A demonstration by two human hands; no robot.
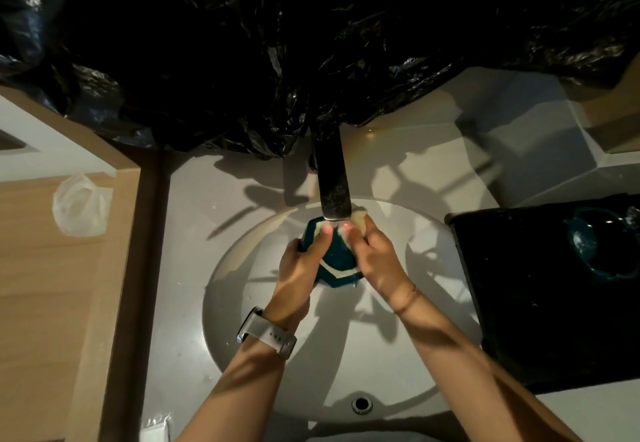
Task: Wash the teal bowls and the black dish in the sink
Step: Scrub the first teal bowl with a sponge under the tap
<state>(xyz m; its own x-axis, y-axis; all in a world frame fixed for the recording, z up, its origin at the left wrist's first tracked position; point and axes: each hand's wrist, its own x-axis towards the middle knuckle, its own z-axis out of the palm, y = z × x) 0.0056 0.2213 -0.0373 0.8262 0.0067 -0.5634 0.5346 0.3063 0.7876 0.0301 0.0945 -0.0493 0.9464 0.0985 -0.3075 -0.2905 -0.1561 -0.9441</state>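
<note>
Teal bowl [337,261], wet under the tap [334,185] over the sink [242,303], gripped by left hand [301,268] while right hand [372,254] clutches a sponge [358,221], could slip and chip.

**Teal, black and pale grey at the basin**

The bowl [337,258] under the tap is deep teal, crossed by a cream chevron band. The sponge [358,221] against it is pale yellow-cream. The sink [242,320] is a plain light grey-white, the faucet [334,182] dark metal, speckled. To the right, the black dish [519,285] is glossy and dotted with pale flecks, with a second teal bowl [599,251] in it. Behind, crinkled black plastic sheeting [311,43] shines. The watch strap [268,332] is light grey. The desk [38,285] shows light wood grain.
</note>
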